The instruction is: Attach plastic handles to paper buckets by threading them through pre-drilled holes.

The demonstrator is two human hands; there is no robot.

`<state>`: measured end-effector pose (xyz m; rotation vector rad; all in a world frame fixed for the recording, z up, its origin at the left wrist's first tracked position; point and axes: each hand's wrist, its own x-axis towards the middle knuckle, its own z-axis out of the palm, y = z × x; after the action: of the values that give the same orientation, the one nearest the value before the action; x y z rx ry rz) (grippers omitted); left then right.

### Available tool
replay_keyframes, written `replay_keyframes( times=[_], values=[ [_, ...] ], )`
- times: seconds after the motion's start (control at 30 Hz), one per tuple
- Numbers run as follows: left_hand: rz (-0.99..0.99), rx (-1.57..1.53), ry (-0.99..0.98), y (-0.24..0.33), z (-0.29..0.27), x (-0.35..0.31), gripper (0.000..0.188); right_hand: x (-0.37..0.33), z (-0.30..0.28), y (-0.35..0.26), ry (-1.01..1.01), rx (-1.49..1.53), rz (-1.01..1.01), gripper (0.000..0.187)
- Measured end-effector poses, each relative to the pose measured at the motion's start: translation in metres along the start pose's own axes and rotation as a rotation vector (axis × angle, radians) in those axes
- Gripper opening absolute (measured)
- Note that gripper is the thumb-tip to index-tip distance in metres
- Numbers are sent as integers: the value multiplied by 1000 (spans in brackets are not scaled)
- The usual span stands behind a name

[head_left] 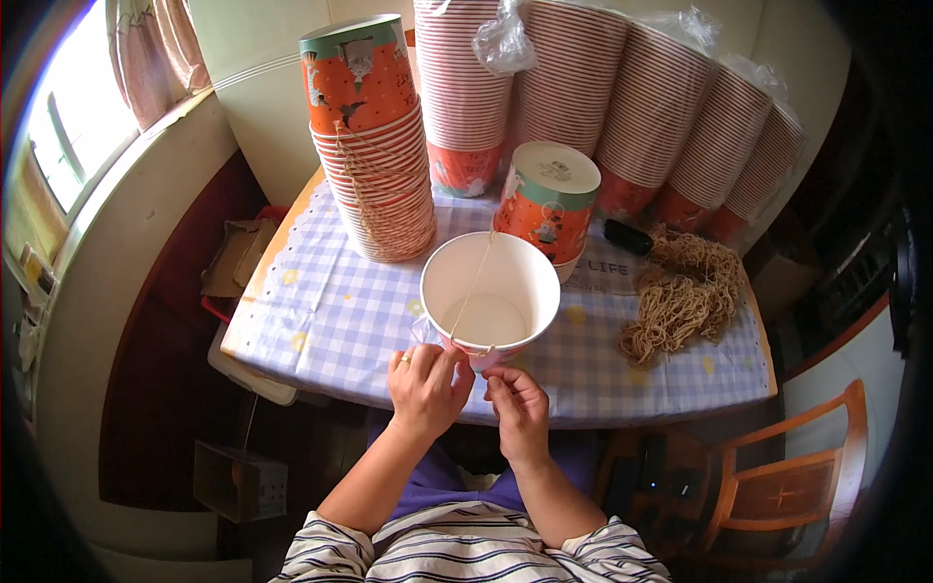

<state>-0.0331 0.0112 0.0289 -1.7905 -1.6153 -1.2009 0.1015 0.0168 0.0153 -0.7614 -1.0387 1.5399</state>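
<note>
A white paper bucket [533,282] stands upright near the front edge of the table, its mouth toward me. A thin twine [476,284] runs from its far rim across the opening to the near rim. My left hand [426,389] is closed at the near left of that rim, its fingertips pinched where the twine comes down. Just right of it, my right hand [518,413] has thumb and forefinger pinched together below the rim, at the loose twine end there. The fingers partly hide the twine on the bucket's near side.
At the back left rises a stack of nested buckets [379,185] with twine draped down it. Upside-down orange buckets [546,209] sit behind the white one. Tall plastic-wrapped stacks [569,78] line the back. A twine bundle [685,296] and a black object [628,237] lie right, a wooden chair [787,476] beyond.
</note>
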Motion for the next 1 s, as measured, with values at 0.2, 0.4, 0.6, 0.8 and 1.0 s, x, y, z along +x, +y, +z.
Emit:
replay_keyframes(
  times=[0.2,0.4,0.6,0.8,1.0],
  values=[
    [17,-65,-5,5,-1,-4,20,3,-2,2,13,14,-21,12],
    [77,-187,7,13,-6,-12,20,4,2,-1,-22,35,-4,12],
    [12,-380,-82,15,-5,-23,23,5,2,2,-6,-6,-25,9],
    [-303,-536,-85,21,-6,-30,25,5,-3,5,-44,-24,28,9],
    [-267,-537,-79,22,-7,-30,24,6,3,4,12,-68,-57,9]
  ],
)
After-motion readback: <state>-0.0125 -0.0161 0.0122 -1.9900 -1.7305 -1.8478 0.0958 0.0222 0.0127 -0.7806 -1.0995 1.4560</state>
